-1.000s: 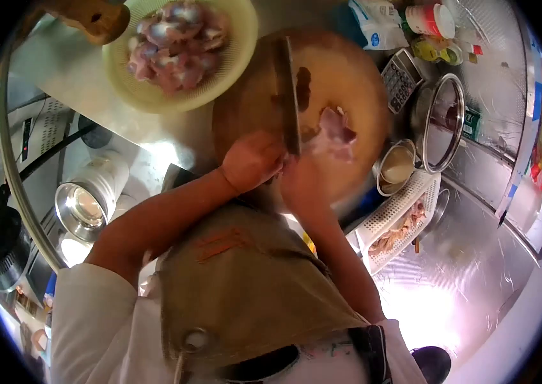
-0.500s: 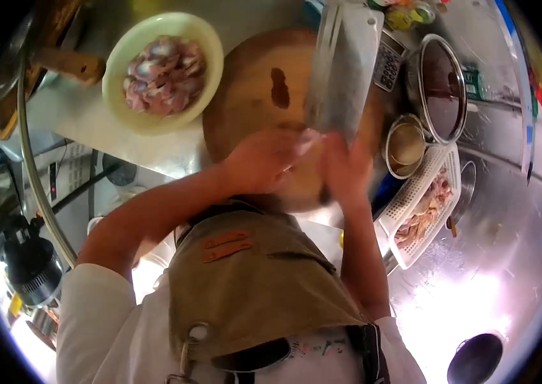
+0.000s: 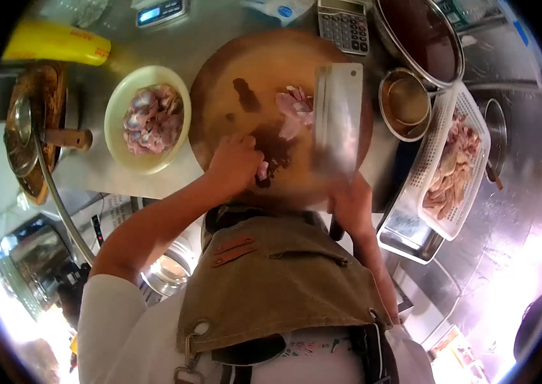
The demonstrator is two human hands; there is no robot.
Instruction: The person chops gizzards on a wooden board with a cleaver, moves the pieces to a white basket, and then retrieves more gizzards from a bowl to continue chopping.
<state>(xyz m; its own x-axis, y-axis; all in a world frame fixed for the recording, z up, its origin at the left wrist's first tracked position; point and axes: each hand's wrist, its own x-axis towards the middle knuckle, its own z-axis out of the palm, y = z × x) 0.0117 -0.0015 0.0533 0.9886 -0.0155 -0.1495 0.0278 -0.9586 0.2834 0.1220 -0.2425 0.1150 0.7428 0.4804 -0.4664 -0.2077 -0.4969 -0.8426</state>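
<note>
The steel table (image 3: 213,32) carries a round wooden chopping board (image 3: 251,70) in the middle. To the left of the board stands a pale bowl (image 3: 112,102) filled with raw meat pieces, and farther left are a yellow package (image 3: 53,45) and a wooden-handled strainer (image 3: 60,137). At the far edge lie a small digital scale (image 3: 161,11) and a calculator (image 3: 342,25), while to the right of the board stand a large steel pan (image 3: 459,61), a small steel bowl (image 3: 383,105) just beside it, and a white perforated basket (image 3: 450,102) with meat, which rests over a steel tray (image 3: 405,230).
</note>
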